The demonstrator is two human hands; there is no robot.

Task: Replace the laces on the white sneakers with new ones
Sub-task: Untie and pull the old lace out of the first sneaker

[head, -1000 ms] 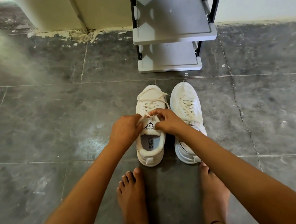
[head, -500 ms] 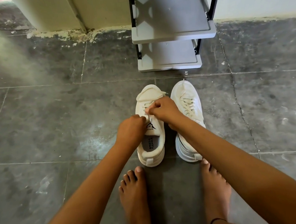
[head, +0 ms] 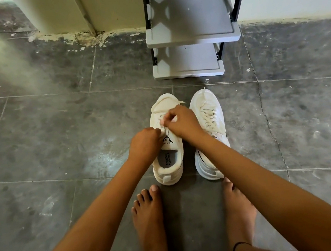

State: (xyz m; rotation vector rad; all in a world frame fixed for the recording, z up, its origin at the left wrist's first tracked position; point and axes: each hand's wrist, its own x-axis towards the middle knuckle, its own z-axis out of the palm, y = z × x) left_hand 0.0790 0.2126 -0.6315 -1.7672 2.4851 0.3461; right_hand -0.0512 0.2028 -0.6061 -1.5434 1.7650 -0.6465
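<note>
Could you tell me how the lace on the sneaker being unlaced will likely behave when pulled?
Likely floppy: the lace lies limp across the toe beyond where the right hand and left hand pinch it. The sneaker stands loose on the tile floor, so a hard tug may shift it.

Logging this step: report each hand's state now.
Left hand: pinches the lace on the left sneaker.
Right hand: pinches the same lace.
</note>
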